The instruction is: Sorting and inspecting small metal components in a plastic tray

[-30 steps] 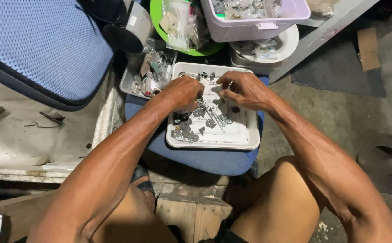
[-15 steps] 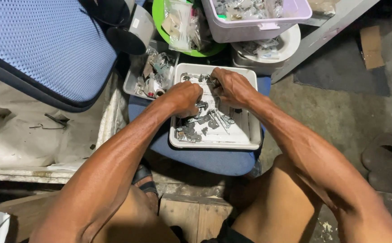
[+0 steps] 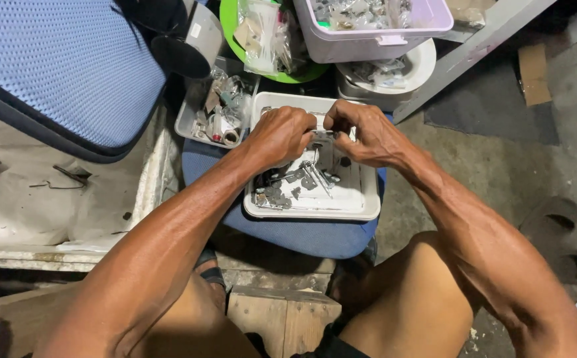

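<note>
Where both hands meet above the white tray, left hand and right hand closed, fingertips pinching a small grey metal part between them over the tray's far half. Loose grey metal pieces scattered on the tray floor below; tray resting on a blue cushion. Beyond: grey bin of oddments, green bowl, lilac tub, white dish; blue mesh seat left.

Behind the work sit a lilac bin of bagged bits, a green plate (half hidden), a white bowl, and a blue mesh cushion.
</note>
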